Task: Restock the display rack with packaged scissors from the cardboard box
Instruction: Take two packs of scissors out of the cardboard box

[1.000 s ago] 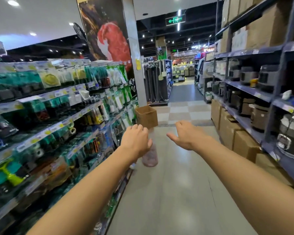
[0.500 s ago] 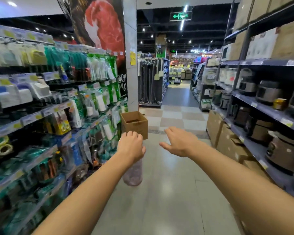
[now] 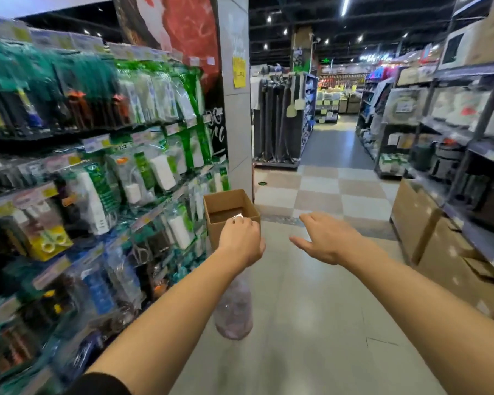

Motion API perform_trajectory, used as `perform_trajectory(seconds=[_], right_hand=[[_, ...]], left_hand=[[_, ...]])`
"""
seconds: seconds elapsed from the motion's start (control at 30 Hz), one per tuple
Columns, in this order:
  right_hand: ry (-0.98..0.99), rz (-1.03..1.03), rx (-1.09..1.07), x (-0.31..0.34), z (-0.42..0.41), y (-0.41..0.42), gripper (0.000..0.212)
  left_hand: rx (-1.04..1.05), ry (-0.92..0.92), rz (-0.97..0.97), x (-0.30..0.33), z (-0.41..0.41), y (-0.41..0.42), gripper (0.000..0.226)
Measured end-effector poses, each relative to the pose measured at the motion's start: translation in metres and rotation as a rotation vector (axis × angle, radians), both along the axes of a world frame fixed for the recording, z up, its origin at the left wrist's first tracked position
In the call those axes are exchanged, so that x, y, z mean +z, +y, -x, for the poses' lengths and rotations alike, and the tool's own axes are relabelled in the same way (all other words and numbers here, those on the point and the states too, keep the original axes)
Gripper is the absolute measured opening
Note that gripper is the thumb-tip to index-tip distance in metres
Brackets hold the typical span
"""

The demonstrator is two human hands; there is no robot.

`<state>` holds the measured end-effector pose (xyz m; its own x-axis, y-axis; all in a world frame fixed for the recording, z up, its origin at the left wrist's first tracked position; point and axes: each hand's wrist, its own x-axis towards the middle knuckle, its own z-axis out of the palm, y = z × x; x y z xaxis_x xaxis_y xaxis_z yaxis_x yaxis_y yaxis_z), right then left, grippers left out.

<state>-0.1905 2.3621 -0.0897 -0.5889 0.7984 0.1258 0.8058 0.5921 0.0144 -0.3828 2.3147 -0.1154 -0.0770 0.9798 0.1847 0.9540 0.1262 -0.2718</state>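
Presently, aisle stock as seen from the head camera:
Left hand [image 3: 241, 242]: fingers curled in a grip round the top of a clear plastic bag [image 3: 234, 312], which hangs below the fist; a small shiny bit shows at the knuckles, too small to identify.
Clear plastic bag: translucent, pinkish contents, blurred; whether it holds packaged scissors cannot be told.
Right hand [image 3: 324, 240]: released, fingers spread and relaxed, palm down, holding nothing, held out over the floor [image 3: 311, 323] beside the left hand.
Cardboard box [image 3: 230, 213]: open-topped, brown, standing at the foot of the display rack [image 3: 103, 172], just beyond the left hand; its inside is dim and its contents cannot be made out.
Display rack: on the left, several tiers of hanging packets in green, white and blue, with price tags along the rails; much of it blurred.
Pillar [image 3: 234, 104]: grey, behind the box, with a yellow note stuck to it.
Right-hand shelving [image 3: 468, 155]: dark metal, carrying pots and boxed appliances, with brown cartons [image 3: 417, 220] on the floor below.
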Motion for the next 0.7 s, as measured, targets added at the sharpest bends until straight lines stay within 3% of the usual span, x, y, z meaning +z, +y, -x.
perform_trajectory(seconds=[0.27,0.7], right_hand=[[0.017,0.16,0.148,-0.048,0.069,0.21,0.06],[-0.023,0.301,0.401,-0.129,0.241,0.422,0.053]], left_hand=[[0.16,-0.099,0.035,-0.04,0.043,0.169,0.045],[0.446,-0.153,0.174,-0.136,0.152,0.344,0.049]])
